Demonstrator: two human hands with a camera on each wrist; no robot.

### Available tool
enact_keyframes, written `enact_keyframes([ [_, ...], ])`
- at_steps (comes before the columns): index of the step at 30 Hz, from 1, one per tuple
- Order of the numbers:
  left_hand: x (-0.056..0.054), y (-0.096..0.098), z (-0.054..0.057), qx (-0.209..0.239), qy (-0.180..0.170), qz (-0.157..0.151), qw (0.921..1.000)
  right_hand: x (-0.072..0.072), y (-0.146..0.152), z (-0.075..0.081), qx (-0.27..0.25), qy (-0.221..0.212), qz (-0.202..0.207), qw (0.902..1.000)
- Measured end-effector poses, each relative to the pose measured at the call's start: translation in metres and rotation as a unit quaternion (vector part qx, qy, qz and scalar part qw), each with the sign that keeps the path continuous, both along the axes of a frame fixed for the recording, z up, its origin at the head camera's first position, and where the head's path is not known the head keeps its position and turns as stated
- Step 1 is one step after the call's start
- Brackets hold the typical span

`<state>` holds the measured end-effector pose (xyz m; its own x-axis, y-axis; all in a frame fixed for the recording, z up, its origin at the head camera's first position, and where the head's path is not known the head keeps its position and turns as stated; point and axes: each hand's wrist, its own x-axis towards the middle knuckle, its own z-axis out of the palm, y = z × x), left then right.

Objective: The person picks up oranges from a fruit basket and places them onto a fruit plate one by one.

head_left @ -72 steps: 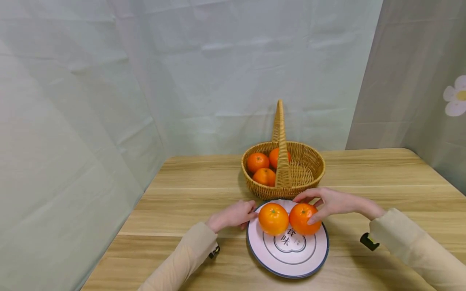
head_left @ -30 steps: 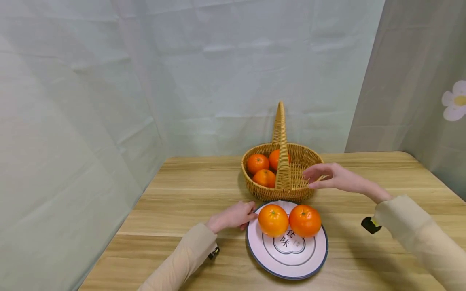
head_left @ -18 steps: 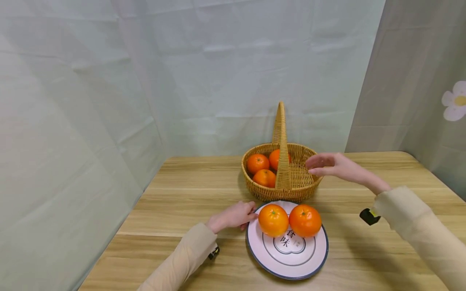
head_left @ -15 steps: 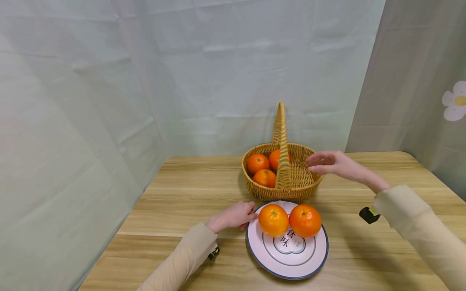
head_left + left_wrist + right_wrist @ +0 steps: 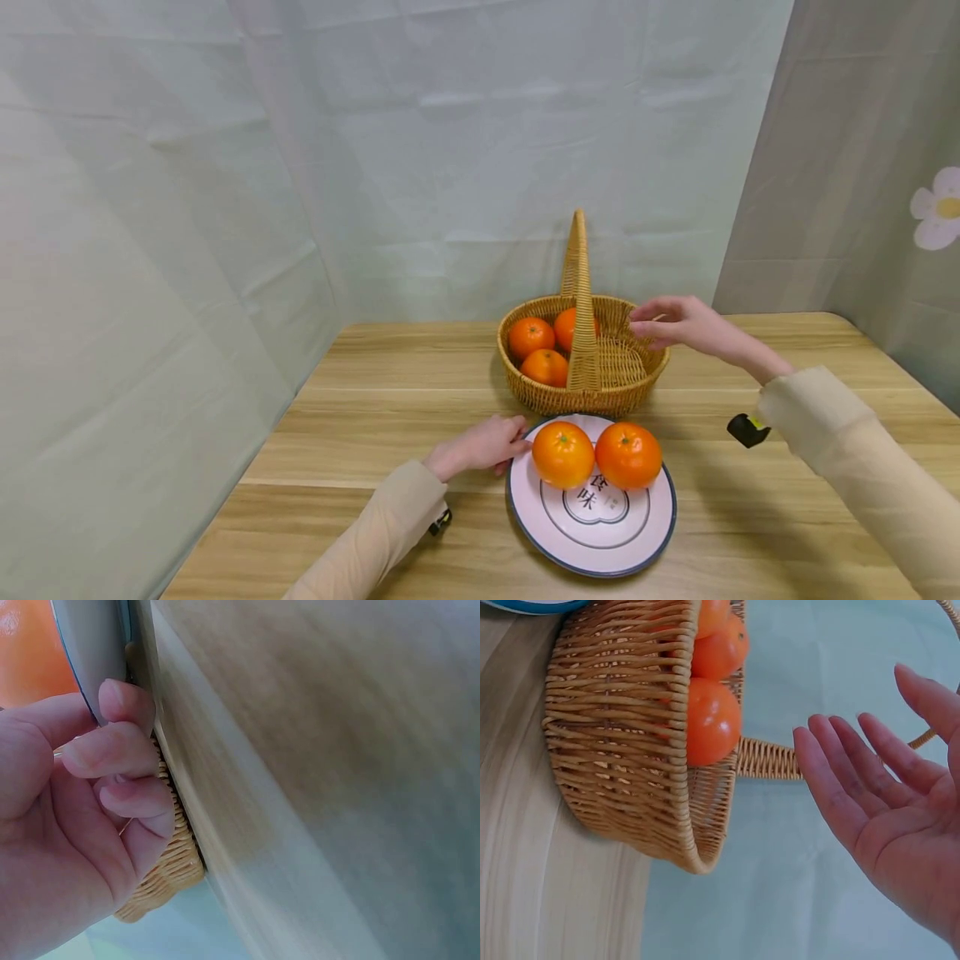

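A white plate [image 5: 600, 554] with a dark blue rim holds two oranges, one at left [image 5: 562, 455] and one at right [image 5: 628, 456]. My left hand [image 5: 480, 444] pinches the plate's left rim between thumb and curled fingers, as the left wrist view shows from below. Behind the plate stands a wicker basket [image 5: 633, 385] with a tall handle; three oranges [image 5: 531, 336] lie in its left half. Over the basket's right side hovers my right hand [image 5: 693, 323], holding nothing. In the right wrist view its fingers [image 5: 840, 787] are loosely extended beside the handle.
The wooden table [image 5: 375, 400] reaches back to a pale curtain [image 5: 465, 150] hanging behind the basket. A greyish curtain with a flower [image 5: 947, 207] hangs at the right. Small black devices sit at both wrists, the right one [image 5: 748, 430] below the sleeve.
My right hand has let go of the right orange on the plate, then risen back and up over the basket's right side. The left hand stays at the plate's rim.
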<state>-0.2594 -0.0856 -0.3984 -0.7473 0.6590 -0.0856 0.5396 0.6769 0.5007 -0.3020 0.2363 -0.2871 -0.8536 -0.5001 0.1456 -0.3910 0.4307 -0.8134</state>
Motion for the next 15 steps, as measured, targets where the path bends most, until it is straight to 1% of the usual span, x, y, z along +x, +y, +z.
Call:
enact_keyframes([
  [9, -0.001, -0.001, -0.001, 0.007, -0.006, 0.002, 1.0, -0.007, -0.009, 0.005, 0.004, 0.005, -0.015, 0.9999],
  [15, 0.0, -0.001, -0.001, 0.005, -0.002, -0.002, 1.0, -0.011, -0.013, 0.01, 0.004, -0.006, -0.024, 0.9997],
])
